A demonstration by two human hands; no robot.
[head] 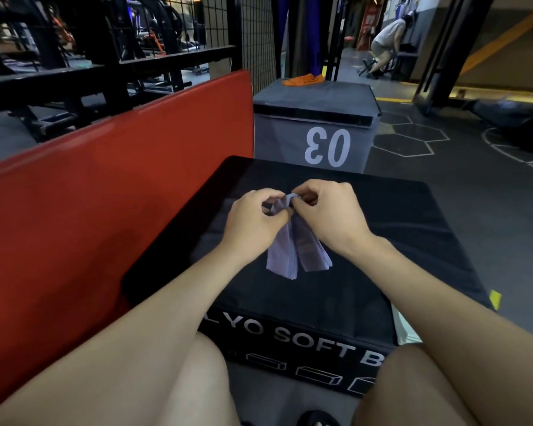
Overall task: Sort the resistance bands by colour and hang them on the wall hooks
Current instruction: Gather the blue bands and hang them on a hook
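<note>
Purple bands (293,244) pinched at top by both hands' grip, left hand (253,216), right hand (330,213), ends toward person

A single wide-angle head view looks forward and steeply down from the seated person's own eye line. The black soft box (336,290) fills the near centre between the knees; a grey box (314,124) stands farther off at 12 o'clock, gym floor (474,186) toward 2 o'clock.
</note>
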